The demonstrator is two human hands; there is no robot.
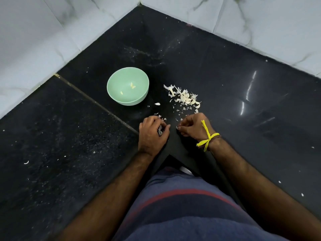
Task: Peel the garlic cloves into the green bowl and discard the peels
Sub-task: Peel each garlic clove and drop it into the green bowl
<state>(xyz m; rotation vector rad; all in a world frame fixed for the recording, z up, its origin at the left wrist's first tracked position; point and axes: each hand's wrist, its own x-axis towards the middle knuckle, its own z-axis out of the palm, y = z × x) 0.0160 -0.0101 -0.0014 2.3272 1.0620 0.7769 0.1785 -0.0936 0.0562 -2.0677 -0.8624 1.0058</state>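
So both hands are down near the front corner of the black stone bench (225,80), close together but not touching. The left hand (152,134) has its fingers curled around a garlic clove (160,130), you can see a bit of white peeking out between thumb and fingers. The right hand (192,126) is pinching a small white scrap (177,127) at its fingertips, looks like a bit of peel but it's too tiny to be sure. There's a yellow thread (207,136) tied round the right wrist.

The green bowl (119,100) sits further back and a little to the left of the hands, well apart from them. Inside are a few peeled cloves (132,85), two lying close together near the middle and one more nearer the front wall.

To the right of the bowl there's a pile of garlic cloves and papery peels (185,98) lying on the bench, all mixed up. Loose flakes (180,108) trail from the pile down towards the hands, and one bigger flake (157,104) sits just beside the bowl's base.

White marble-look tiles (52,32) run along the back on both sides of the corner.
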